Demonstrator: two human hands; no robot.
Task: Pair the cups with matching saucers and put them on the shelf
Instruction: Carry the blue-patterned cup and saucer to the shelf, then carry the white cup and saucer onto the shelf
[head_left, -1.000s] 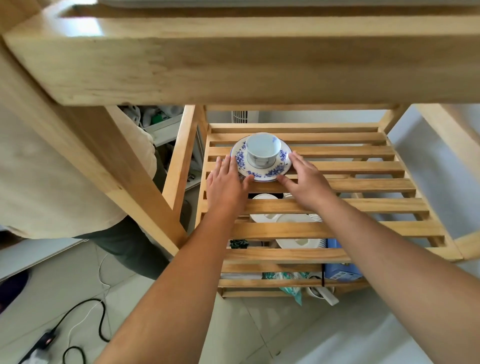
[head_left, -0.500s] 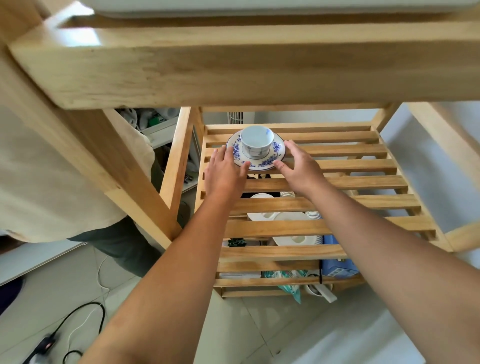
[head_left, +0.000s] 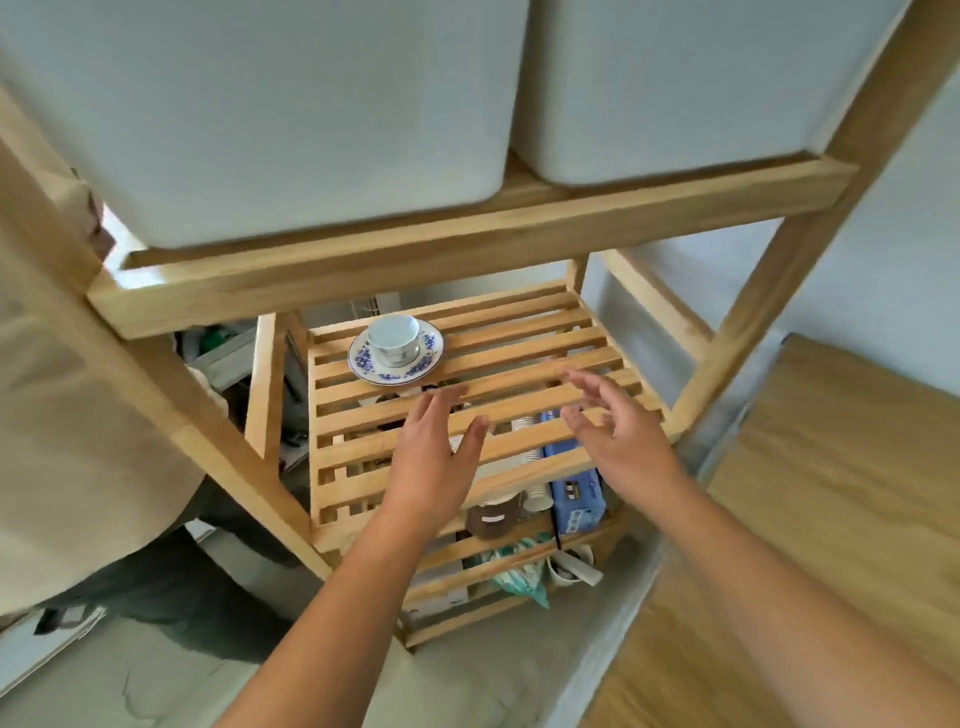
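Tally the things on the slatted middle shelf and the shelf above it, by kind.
Cup: 1
Blue-patterned saucer: 1, under the cup on the slatted shelf
Pale storage bins: 2, and, on the shelf above
Total: 4

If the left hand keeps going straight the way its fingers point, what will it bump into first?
Probably the blue-flowered saucer holding the white cup. The left hand points up the slatted shelf toward its near rim, though depth is hard to judge.

The shelf (head_left: 519, 338) at centre frame is pale slatted wood with a smooth matt finish, the cup (head_left: 393, 339) and blue-patterned saucer (head_left: 363, 358) on it look glossy glazed ceramic, and the bins (head_left: 260, 104) across the top look matt plastic.
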